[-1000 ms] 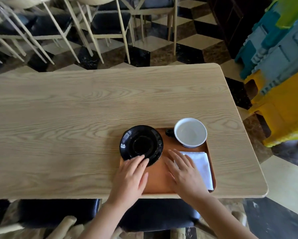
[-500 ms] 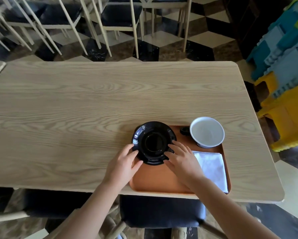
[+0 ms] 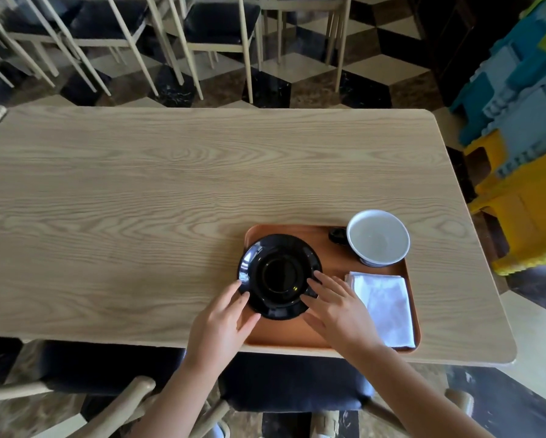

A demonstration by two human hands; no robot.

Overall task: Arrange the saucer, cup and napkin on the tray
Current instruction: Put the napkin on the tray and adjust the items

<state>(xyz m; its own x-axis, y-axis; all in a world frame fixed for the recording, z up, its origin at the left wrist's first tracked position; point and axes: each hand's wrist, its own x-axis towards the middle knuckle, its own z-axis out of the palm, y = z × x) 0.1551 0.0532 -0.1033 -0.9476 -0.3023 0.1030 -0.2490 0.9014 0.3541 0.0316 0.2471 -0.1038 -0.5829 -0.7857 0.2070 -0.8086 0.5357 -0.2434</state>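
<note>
A glossy black saucer (image 3: 279,276) lies on the left part of the orange tray (image 3: 297,333), its left rim slightly over the tray's edge. My left hand (image 3: 221,324) presses its fingertips on the saucer's near-left rim, and my right hand (image 3: 338,314) has its fingers on the right rim, so the saucer sits between both hands. A cup (image 3: 377,238), white inside with a dark handle pointing left, stands upright at the tray's far right corner. The folded white napkin (image 3: 385,308) lies flat at the tray's near right, just beside my right hand.
The tray sits near the front right edge of a long wooden table (image 3: 139,216). Dark-cushioned chairs (image 3: 221,30) stand beyond the table and one (image 3: 290,384) below me. Stacked blue and yellow plastic stools (image 3: 524,121) stand to the right.
Both hands moved from the tray's front up to the saucer's rim. The saucer has slid back from the tray's far left corner further onto the tray. Cup and napkin stayed put.
</note>
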